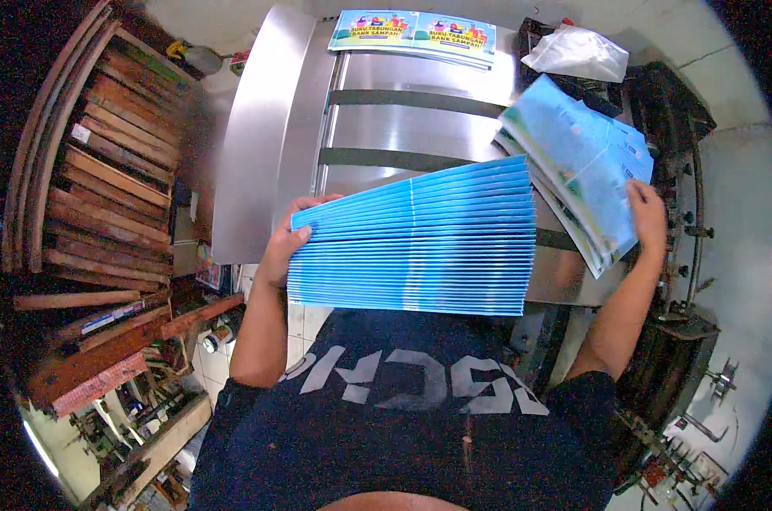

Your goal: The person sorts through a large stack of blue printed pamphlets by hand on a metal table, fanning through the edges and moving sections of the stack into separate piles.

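Note:
My left hand (285,243) grips the left end of a thick fan of blue printed sheets (411,255), its thumb on top and the other fingers mostly hidden. The fan spreads in front of my chest, its many edges stepped one above another. At the right, my right hand (648,217) is closed on the right edge of a looser pile of blue printed sheets (569,153), which lies askew over the corner of the metal table. Some of its fingers are hidden by the wrist and paper.
A shiny metal table (403,128) with dark slots lies ahead, bearing a stack of colourful printed sheets (411,41) at its far edge. Clear plastic (578,53) rests on a black crate at the far right. Wooden slats (113,179) stand left; dark machinery (680,213) stands right.

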Available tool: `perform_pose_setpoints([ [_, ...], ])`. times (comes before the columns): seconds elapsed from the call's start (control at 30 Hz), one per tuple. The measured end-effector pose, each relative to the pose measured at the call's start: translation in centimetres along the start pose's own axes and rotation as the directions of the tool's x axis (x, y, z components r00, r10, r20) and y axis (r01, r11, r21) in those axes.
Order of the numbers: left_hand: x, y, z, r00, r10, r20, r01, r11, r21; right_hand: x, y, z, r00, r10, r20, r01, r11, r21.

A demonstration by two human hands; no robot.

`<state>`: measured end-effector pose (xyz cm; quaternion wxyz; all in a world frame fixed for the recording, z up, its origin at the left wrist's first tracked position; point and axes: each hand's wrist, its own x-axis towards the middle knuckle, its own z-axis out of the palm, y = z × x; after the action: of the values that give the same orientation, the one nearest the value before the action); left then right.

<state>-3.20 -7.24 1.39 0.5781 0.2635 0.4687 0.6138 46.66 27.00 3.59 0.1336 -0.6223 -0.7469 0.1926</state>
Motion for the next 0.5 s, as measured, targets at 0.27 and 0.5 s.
perform_pose_setpoints([
  [0.27, -0.7, -0.1, -0.5, 0.999, -0.009, -0.043, 0.009, 1.000, 0.013, -3.3, -12.6, 7.3, 0.909, -0.394, -0.134, 0.416, 0.882, 0.222],
  [0.5, -0.2, -0.5, -0.2, 0.999, 0.024, -0.028, -0.027, 0.996, -0.089, -6.2, -18.7, 12.5, 0.927, -0.332, 0.177, 0.009, 0.491, 0.871],
])
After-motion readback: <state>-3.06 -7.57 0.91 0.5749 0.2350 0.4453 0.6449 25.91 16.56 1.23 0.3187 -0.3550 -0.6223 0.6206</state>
